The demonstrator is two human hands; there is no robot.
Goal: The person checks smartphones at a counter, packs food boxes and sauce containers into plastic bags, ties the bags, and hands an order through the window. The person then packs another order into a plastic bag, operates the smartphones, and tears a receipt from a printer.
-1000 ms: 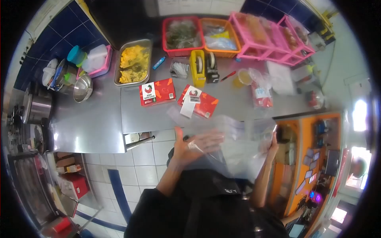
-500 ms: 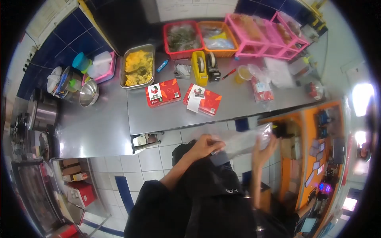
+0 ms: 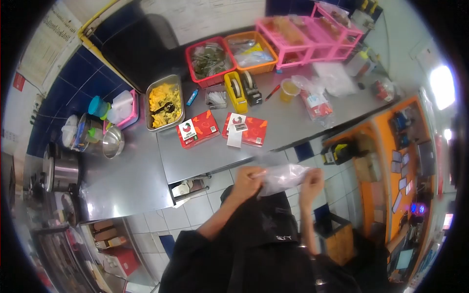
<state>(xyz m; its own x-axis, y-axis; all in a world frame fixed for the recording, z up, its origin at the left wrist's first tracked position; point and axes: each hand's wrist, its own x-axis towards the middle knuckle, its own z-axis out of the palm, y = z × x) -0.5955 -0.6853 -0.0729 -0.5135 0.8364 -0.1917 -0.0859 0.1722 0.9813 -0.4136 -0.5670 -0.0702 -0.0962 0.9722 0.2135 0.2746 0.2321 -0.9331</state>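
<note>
A clear plastic bag [image 3: 283, 178] is stretched between my two hands, in front of the steel counter's edge and above the floor. My left hand [image 3: 248, 181] is closed on the bag's left end. The right end is gripped by my right hand [image 3: 311, 184], its fingers bent around the plastic. On the counter beyond lie two red boxes: one [image 3: 199, 129] at the left, the other [image 3: 251, 131] with a white slip [image 3: 234, 138] on top.
The steel counter [image 3: 127, 180] holds a tray of yellow food [image 3: 165, 103], a yellow tape dispenser [image 3: 236, 93], a red basket [image 3: 209, 61], an orange basket [image 3: 251, 52], a pink rack [image 3: 308, 39] and a metal bowl [image 3: 113, 142]. An open drawer [image 3: 189, 188] juts below the edge.
My left hand has gone from spread fingers to a closed grip on the bag. Both hands have drawn closer together, and the bag is now bunched narrower. The view has turned.
</note>
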